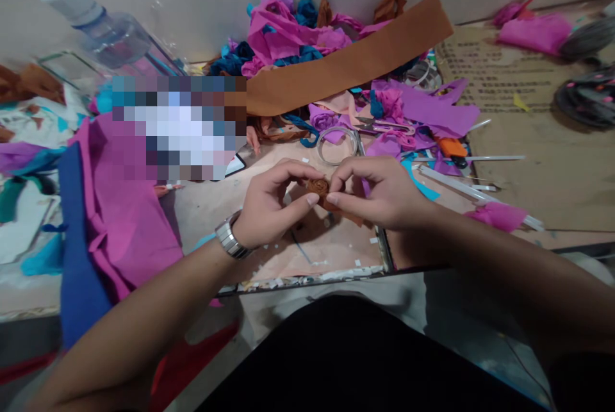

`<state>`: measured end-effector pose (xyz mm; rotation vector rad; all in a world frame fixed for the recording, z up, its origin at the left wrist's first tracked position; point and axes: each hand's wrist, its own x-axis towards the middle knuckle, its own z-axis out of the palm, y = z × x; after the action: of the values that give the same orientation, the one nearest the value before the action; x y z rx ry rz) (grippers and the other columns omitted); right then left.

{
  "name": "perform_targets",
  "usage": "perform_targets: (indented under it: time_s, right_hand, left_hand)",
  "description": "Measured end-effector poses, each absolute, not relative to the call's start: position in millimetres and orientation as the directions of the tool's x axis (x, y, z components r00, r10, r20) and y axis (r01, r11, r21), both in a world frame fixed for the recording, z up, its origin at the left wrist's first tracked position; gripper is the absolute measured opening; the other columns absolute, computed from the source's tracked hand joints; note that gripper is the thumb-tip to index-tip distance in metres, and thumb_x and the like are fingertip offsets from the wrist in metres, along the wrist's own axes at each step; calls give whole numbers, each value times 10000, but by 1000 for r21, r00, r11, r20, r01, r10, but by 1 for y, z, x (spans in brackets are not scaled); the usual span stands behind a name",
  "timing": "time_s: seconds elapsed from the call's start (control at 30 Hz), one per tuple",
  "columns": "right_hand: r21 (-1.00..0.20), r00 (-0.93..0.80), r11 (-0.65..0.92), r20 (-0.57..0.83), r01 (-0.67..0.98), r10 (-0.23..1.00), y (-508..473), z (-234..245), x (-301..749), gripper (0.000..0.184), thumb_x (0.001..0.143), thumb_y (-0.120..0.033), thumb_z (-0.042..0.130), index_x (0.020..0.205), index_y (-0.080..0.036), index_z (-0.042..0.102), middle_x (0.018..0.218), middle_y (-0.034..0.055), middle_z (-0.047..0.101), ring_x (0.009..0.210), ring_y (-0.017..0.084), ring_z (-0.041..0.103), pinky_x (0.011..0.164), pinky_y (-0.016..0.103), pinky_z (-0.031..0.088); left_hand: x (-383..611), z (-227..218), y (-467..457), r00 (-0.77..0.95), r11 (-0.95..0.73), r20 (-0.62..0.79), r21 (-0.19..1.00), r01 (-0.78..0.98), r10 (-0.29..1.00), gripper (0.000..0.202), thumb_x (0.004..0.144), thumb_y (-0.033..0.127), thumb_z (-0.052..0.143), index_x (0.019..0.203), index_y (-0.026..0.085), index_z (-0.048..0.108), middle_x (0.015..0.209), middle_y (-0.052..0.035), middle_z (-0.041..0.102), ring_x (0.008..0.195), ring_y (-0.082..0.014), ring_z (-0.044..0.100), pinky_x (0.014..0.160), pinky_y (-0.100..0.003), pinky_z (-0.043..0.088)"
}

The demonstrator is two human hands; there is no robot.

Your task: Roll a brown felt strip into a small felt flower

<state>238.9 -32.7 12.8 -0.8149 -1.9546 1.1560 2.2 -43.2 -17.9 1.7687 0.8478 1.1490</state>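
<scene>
Between my fingers, over the near part of the table, is a small rolled brown crepe-paper flower (318, 188). My left hand (281, 197) pinches its left side with thumb and forefinger; a metal watch is on that wrist. From the right, my right hand (382, 191) grips the flower's edge between thumb and fingertips, and a loose brown tail of paper hangs below it. Just beyond the hands lies a roll of clear tape (337, 146). A long brown paper strip (346, 56) stretches across the pile farther back.
Crumpled pink, purple and blue paper (283, 27) heaps along the wall. Scissors (384, 126) and an orange cutter (452, 148) lie right of centre. A water bottle (115, 40) stands back left. Pink sheets (129, 207) hang over the front left edge; cardboard (538, 162) covers the right.
</scene>
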Motion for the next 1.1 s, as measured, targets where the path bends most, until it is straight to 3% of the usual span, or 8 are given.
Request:
perform_targets:
  time_s: [0.13,0.47,0.63,0.9,1.1]
  right_hand:
    - [-946,-557,281,147,163,818,-34,16,239,69,861,-185,752,822,-165,699,712,-9,698,647,106,635,596,208,468]
    - [-957,-549,188,37,220,835,-34,19,237,68,844,-164,728,792,-165,683,666,-34,660,584,73,570,576,203,431]
    - [-963,-551,192,58,188,832,-32,16,238,87,855,-202,762,821,-159,694,706,-18,675,616,78,590,577,197,443]
    - [-979,-521,102,-4,174,853,-31,11,238,230,845,-332,838,849,-168,676,756,-6,698,598,91,616,497,191,423]
    - [-947,-503,236,97,220,859,-29,9,239,239,863,-350,839,833,-169,687,759,5,709,688,118,638,582,216,442]
  left_hand:
    - [3,-18,-44,370,-448,385,888,99,846,318,867,246,814,1183,229,777,1110,-101,738,1061,-238,683,987,-406,538]
    - [5,-17,-44,390,-491,405,858,149,827,353,859,265,827,1202,229,752,1118,-108,738,1053,-243,675,963,-424,542]
    - [4,-20,-45,337,-447,379,882,150,862,344,844,272,854,1167,215,749,1094,-107,732,1027,-232,680,939,-397,550]
    - [1,-15,-42,412,-465,381,877,123,828,309,903,274,791,1207,225,769,1092,-106,732,1029,-232,688,938,-391,541]
    - [3,-14,-42,433,-433,339,891,137,835,356,916,283,790,1269,244,763,1183,-116,754,1086,-239,697,981,-407,555]
